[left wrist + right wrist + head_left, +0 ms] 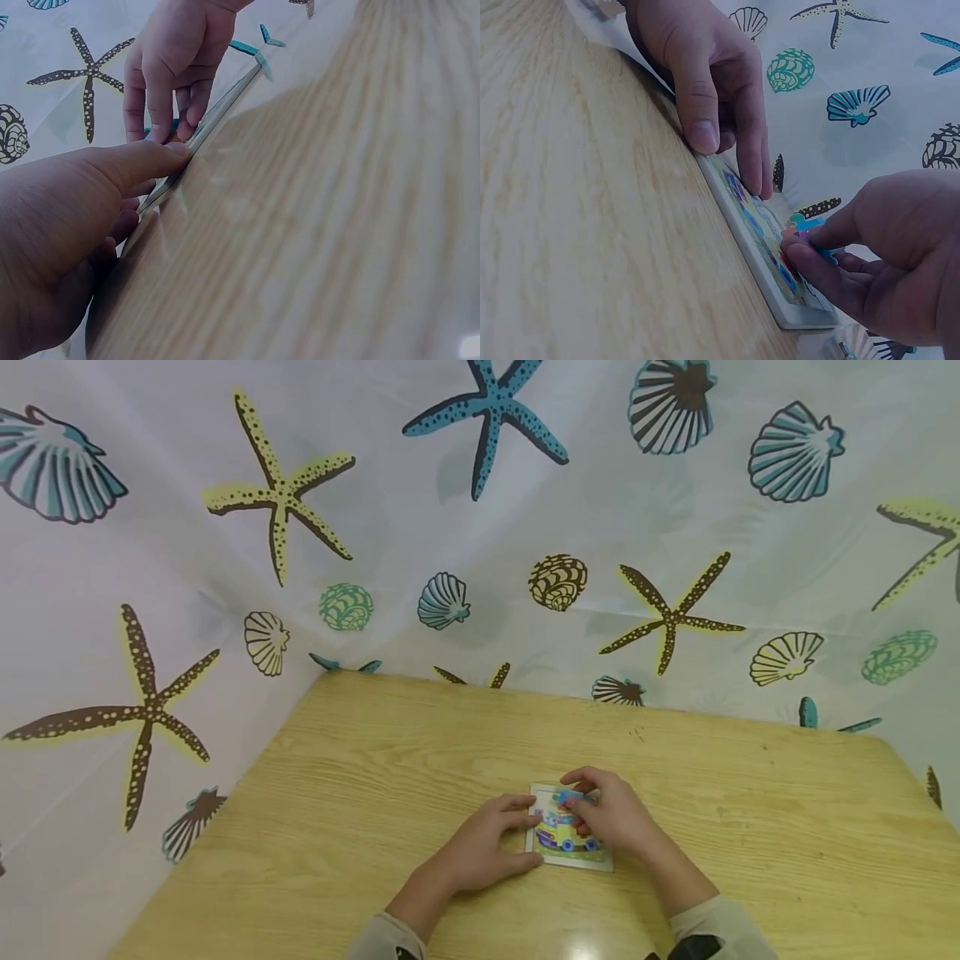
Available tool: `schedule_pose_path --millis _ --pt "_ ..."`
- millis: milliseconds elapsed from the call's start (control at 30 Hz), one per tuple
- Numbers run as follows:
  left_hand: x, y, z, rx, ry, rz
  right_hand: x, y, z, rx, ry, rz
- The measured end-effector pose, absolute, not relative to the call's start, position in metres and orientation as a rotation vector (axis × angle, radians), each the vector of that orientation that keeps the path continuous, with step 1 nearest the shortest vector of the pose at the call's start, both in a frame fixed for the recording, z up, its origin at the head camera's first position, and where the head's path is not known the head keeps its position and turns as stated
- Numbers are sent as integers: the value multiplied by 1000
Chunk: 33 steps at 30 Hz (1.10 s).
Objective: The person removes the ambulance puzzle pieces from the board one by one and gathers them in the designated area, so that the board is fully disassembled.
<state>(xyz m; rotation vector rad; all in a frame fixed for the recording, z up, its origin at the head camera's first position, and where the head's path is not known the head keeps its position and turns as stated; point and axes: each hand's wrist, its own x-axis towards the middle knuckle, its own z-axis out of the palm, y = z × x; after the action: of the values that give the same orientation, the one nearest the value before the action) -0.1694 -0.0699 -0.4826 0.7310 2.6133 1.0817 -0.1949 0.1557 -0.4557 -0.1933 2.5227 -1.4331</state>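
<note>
- At the far left, a pale cloth (390,539) hangs beside the table and carries on along the back to the right side, printed with starfish and seashells in brown, yellow, blue and green.
- Next comes the wooden table (375,752), light yellow-brown with visible grain; its back edge meets the cloth.
- At the bottom, left of the middle, is a light sleeve (384,939) with a dark patch at its edge.
- From it reaches the left hand (486,847), fingers spread and not clenched. The thumb touches the near left corner of the puzzle board, and the other fingers lie along its left side, their tips at or over the rim.
- The puzzle board (573,864) sits on the table between the two hands, right of the middle of the head view. It has a white frame around a bright picture of a vehicle with blue wheels.
- Over the far part of the board is a small puzzle piece (804,223), mostly blue with other colours; whether it touches the board cannot be told.
- The right hand (617,810) pinches this piece between thumb and forefinger.
- Furthest right, the right arm ends in another light sleeve (727,931), with a dark band (693,947) beside it.
</note>
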Motion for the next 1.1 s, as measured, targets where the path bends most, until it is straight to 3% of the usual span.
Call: schedule_pose_path --millis 1100 --pt "-168 -66 -482 704 2627 1104 -214 252 -429 -308 2305 -1464"
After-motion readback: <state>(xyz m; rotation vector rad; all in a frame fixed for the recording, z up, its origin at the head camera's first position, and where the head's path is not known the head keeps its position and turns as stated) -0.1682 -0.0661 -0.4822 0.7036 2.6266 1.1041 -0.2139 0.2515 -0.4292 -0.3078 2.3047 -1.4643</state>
